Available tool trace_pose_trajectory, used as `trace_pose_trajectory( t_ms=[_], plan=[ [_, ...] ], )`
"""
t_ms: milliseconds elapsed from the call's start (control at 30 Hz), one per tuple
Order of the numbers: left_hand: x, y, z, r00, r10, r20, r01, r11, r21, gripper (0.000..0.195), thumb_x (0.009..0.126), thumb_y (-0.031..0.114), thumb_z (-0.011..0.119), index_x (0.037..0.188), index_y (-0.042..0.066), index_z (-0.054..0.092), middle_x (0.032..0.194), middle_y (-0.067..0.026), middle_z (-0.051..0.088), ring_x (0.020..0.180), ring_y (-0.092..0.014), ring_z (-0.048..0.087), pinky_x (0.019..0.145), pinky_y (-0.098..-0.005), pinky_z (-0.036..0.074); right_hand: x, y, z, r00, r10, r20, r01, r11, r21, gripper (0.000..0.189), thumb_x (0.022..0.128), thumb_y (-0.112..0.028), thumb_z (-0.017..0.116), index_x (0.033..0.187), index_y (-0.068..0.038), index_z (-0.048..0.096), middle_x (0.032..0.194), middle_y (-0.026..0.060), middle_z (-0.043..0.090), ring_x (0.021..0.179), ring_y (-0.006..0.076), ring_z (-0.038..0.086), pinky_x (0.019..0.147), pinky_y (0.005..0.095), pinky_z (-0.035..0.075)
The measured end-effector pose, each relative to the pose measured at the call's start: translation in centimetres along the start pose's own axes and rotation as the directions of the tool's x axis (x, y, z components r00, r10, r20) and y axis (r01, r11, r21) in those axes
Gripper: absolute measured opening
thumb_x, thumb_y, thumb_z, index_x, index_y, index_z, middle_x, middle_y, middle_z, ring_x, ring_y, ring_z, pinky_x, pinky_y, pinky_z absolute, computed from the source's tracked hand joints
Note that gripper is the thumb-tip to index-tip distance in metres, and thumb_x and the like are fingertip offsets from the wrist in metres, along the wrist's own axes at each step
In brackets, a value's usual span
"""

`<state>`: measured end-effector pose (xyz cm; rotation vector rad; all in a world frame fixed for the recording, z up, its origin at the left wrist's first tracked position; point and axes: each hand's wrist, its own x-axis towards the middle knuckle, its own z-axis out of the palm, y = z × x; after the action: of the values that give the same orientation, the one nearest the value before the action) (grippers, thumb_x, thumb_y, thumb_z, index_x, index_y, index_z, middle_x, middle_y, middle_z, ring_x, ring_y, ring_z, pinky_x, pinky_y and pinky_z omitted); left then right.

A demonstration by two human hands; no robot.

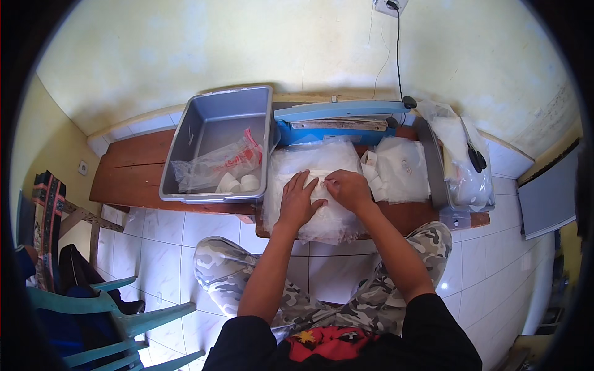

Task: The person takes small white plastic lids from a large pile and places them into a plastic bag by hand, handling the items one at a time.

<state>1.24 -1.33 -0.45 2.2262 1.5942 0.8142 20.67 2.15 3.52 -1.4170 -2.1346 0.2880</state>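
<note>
A pile of clear plastic bags [297, 157] lies on the wooden bench before me, its near edge hanging over the front. My left hand [299, 199] rests flat on this pile with its fingers spread. Just right of it, my right hand [349, 189] has bent fingers, their tips at a small printed label [323, 184] on the top bag. Whether the fingertips pinch the label or press it down cannot be told. A second stack of bags [401, 181] bears a similar small mark. Between the stacks is a curled white label strip [370, 162].
A grey plastic tub [185, 139] holds a crumpled bag [222, 162] and white rolls [239, 183]. Behind the bags stands a blue impulse sealer [343, 111] with a black cord [399, 55]. Black-handled scissors [476, 157] lie on bags in a right-hand tub [436, 185]. A green plastic chair [125, 320] stands left.
</note>
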Motion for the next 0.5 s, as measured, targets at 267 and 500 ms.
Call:
trace_pose_trajectory(
  t_ms=[267,500],
  plan=[
    [0.1,0.5,-0.7,0.999,-0.019,0.037,0.019,1.0,-0.007,0.075,0.08,0.045,0.086,0.143,0.01,0.065,0.159,-0.0164,0.049,0.15,-0.035,0.039,0.122,-0.0492,0.033,0.3,1.4,1.5,0.992,0.118,-0.038,-0.112,0.984,0.138,0.018,0.086,-0.025,0.081,0.1,-0.015,0.079,0.105,0.0078,0.073,0.091,0.0308,0.073,0.081,0.0423,0.059],
    [0.1,0.4,-0.5,1.0,-0.021,0.016,0.021,1.0,0.006,0.075,0.08,0.046,0.087,0.144,0.011,0.065,0.158,-0.0167,0.049,0.148,-0.037,0.042,0.119,-0.0511,0.035,0.3,2.4,1.1,0.997,0.02,0.07,-0.035,0.976,0.214,0.036,0.08,-0.03,0.089,0.11,-0.015,0.076,0.123,0.0114,0.063,0.102,0.0344,0.069,0.09,0.0441,0.056]
  ],
)
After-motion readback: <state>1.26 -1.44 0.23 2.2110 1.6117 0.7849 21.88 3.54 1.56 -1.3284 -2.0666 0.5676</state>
